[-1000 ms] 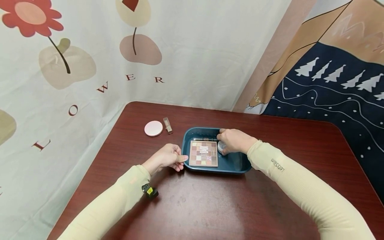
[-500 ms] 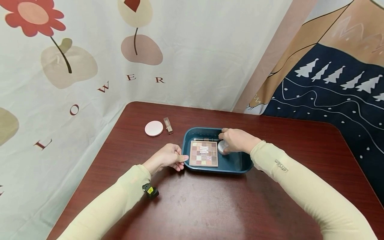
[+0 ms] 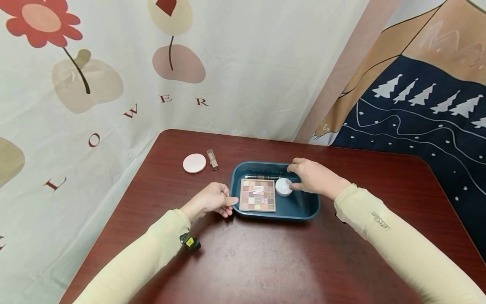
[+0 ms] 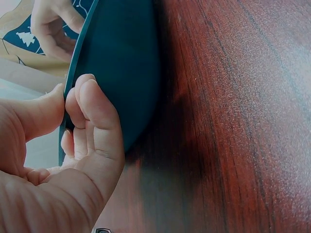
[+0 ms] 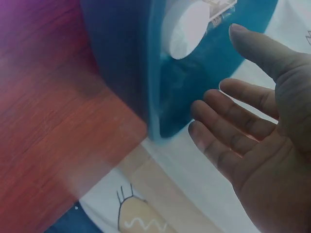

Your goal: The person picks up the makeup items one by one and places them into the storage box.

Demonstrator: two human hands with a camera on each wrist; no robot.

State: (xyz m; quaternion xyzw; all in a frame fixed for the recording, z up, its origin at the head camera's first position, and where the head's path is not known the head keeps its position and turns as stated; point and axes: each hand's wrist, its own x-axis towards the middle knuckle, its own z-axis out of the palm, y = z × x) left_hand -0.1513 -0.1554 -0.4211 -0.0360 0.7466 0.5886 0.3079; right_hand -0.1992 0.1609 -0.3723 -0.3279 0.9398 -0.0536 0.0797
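Note:
A dark teal tray (image 3: pixel 300 207) stands on the table, its left rim pinched by my left hand (image 3: pixel 212 198). In the left wrist view the thumb lies inside that rim and the curled fingers (image 4: pixel 104 109) press its outer wall. Inside the tray lie a square eyeshadow palette (image 3: pixel 257 195), a round white-lidded jar (image 3: pixel 283 187) and a thin dark stick (image 3: pixel 262 177) along the back wall. My right hand (image 3: pixel 315 177) hovers over the tray's right side, fingers spread and holding nothing. The right wrist view shows the jar (image 5: pixel 187 29) apart from these fingers.
Left of the tray on the reddish-brown table (image 3: pixel 243 261) lie a round pale pink compact (image 3: pixel 194 163) and a small lipstick tube (image 3: pixel 212 160). A printed white curtain (image 3: pixel 247 84) hangs behind the table's back edge, with a dark blue printed cloth (image 3: pixel 410 114) at right.
My right hand has let go of the white-lidded jar and drawn off to the right, leaving it beside the palette. The left hand stays on the tray rim.

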